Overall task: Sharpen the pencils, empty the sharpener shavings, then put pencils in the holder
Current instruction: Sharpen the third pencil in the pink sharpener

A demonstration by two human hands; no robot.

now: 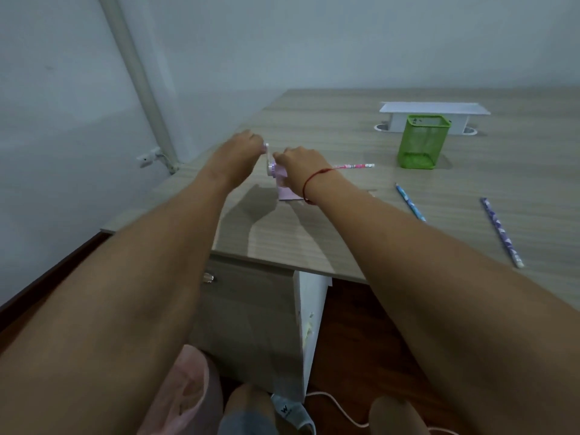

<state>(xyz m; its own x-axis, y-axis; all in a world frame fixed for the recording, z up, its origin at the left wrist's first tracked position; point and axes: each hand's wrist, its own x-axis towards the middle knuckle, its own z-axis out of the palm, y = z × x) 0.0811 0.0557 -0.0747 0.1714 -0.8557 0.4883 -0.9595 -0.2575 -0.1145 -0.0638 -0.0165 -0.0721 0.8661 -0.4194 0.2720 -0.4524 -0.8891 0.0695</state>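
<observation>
Our left hand (243, 146) pinches the knob of the crank (266, 146) at the left end of the lilac sharpener (284, 191). Our right hand (303, 163) is curled over the top of its body and holds it down on the desk (314, 233), near the left edge. A pink pencil (354, 166) sticks out level from the sharpener's right side.

We judge this to be the sharpening step, with emptying and stowing not yet done. To do it well, we should press the body down firmly so it cannot skate. We should turn the crank evenly, let the pencil feed straight, and stop once the resistance goes slack.

A blue pencil (410, 202) and a purple pencil (501, 232) lie loose toward the right, apart from each other. The green mesh holder (422, 142) stands toward the far edge, well apart from the sharpener.

No brand shows on the sharpener, and the pencils' prints are too small to read. The only legible mark is a "W" on the sock (285, 409) on the floor.
</observation>
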